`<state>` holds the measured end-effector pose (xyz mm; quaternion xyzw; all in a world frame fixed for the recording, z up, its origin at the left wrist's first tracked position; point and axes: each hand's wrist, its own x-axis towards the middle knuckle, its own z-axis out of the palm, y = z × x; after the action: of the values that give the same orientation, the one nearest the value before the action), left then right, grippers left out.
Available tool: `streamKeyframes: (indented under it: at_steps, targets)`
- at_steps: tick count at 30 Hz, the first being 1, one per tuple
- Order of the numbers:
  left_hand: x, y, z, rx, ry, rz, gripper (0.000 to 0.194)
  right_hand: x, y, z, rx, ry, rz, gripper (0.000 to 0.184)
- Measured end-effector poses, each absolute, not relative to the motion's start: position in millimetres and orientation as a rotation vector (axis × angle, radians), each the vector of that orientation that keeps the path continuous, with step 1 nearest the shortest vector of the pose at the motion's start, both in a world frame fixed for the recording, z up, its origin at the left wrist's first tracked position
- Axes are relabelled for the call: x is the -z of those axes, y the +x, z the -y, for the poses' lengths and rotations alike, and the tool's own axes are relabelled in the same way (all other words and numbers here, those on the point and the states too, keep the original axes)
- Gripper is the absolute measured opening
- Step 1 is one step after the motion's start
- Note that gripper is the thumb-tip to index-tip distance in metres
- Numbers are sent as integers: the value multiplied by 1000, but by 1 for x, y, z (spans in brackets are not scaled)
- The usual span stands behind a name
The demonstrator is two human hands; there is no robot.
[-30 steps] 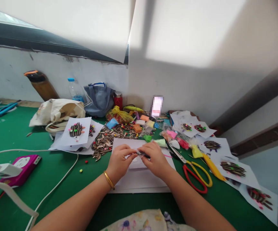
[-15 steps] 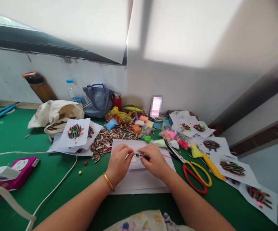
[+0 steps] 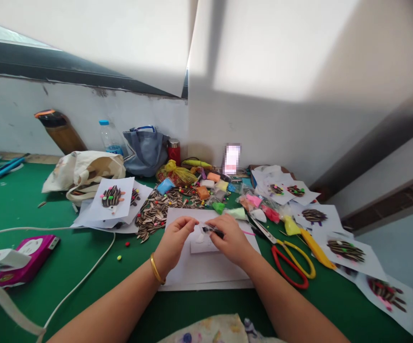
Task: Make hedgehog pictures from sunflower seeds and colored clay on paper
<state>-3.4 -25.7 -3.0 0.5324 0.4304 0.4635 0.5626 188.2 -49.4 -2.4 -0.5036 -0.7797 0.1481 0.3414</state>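
My left hand (image 3: pixel 178 238) hovers over the left part of a stack of white paper (image 3: pixel 211 274), thumb and fingertips pressed together. Whatever may be in that pinch is too small to make out. Opposite it, my right hand (image 3: pixel 228 236) is closed on a small clear plastic packet (image 3: pixel 209 228) with something black in it. Under the fingers lies a smaller white card (image 3: pixel 201 247), with a white rounded shape on it partly covered by my right hand.
Striped sunflower seeds (image 3: pixel 156 212) are heaped behind the paper. Bagged coloured clay (image 3: pixel 254 200) lies behind my right hand. Scissors (image 3: pixel 290 267) and a yellow cutter (image 3: pixel 317 247) are at the right, near seed hedgehog pictures (image 3: pixel 345 250). A white cable (image 3: pixel 85 271) crosses the left side.
My left hand has drawn away from my right and a little to the left, opening a gap between them. More of the small white card shows. The packet stays in my right hand.
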Motion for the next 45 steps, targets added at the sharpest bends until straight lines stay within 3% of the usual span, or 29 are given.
streamKeyframes:
  at_steps: [7,11,14,21,28,37,45]
  targets:
    - [6,-3,23,-1089,1097,-927,28,0,219,20,-41,-1529,1991,24]
    - [3,-5,24,-1058,1234,-1002,27,-3,245,-13,199,-1729,1940,11]
    - [3,-5,25,-1042,1324,-1032,32,0,253,-34,285,-1769,1962,16]
    - [-2,-4,27,-1049,1428,-990,27,1,241,-21,208,-1672,1944,37]
    - [-1,-4,29,-1036,1570,-1034,34,-16,202,48,-41,-1339,1962,30]
    - [6,-2,25,-1003,1606,-980,21,7,187,61,-183,-1243,1890,28]
    - [7,-5,23,-996,1818,-1086,39,7,182,66,-218,-1216,1927,26]
